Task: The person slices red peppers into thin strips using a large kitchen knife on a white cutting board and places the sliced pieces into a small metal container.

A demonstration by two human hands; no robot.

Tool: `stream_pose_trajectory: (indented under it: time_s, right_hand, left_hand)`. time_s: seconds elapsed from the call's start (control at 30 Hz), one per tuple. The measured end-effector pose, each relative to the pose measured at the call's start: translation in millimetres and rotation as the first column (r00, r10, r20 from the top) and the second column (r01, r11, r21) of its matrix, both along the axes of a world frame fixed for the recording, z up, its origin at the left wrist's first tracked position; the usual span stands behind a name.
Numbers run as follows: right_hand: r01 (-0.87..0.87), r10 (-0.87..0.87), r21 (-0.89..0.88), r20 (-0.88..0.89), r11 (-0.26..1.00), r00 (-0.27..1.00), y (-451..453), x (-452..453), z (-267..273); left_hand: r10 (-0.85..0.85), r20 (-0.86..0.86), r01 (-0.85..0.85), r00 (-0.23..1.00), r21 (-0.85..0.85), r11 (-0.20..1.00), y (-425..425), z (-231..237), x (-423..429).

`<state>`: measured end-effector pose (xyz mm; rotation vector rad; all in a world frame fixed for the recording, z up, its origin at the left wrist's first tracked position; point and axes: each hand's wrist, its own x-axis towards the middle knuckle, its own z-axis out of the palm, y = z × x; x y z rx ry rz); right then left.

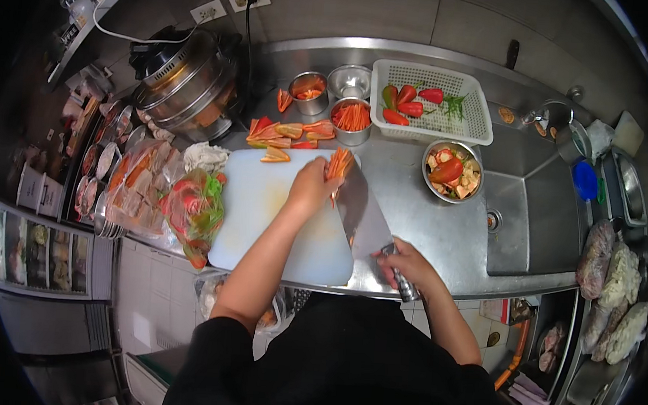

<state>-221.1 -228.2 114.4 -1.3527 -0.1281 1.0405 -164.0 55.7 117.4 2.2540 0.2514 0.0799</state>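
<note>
My right hand (412, 263) grips the metal handle of a wide-bladed cleaver (376, 219), whose blade lies slanted over the right side of a white cutting board (256, 226). At the blade's far end is a bunch of thin red-orange pepper strips (339, 165). My left hand (309, 187) closes around this bunch, its fingers partly hidden. Just beyond the board stands a steel container of similar strips (351, 118). Cut pepper pieces (281, 133) lie in a row along the board's far edge, and one pepper piece (275, 155) rests on the board.
A white perforated basket (462, 132) holds whole red peppers. Pepper cores and scraps fill a steel bowl (451, 196) beside the sink (508, 236). Left of the board are a plastic bag of scraps (193, 205), a white cloth (205, 156) and a large countertop cooker (183, 91).
</note>
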Motion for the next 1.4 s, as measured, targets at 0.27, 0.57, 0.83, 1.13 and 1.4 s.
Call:
stream_pose_trajectory:
  time_s: [0.27, 0.57, 0.83, 1.13, 1.4]
  right_hand:
    - [0.185, -0.179, 0.094, -0.060, 0.978, 0.982, 27, 98, 29]
    - [0.270, -0.251, 0.067, -0.212, 0.961, 0.944, -4, 16, 27]
    - [0.157, -0.161, -0.032, -0.224, 0.987, 0.961, 10, -10, 0]
    - [0.095, -0.105, -0.055, -0.220, 0.994, 0.970, 20, -17, -13]
    - [0.070, -0.086, -0.079, -0.209, 0.994, 0.974, 23, -20, -24]
  left_hand:
    - [-0.147, -0.233, 0.152, 0.961, 0.005, 0.988, 25, 20, 181]
    - [-0.231, -0.161, 0.281, 0.960, 0.524, 0.804, 51, -1, 251]
    - [-0.340, -0.206, 0.397, 0.918, 0.498, 0.771, 30, -23, 233]
    - [-0.396, -0.388, 0.533, 0.832, 0.360, 0.766, 50, 3, 216]
    - [-0.399, 0.172, 0.398, 0.901, 0.041, 0.916, 76, -31, 215]
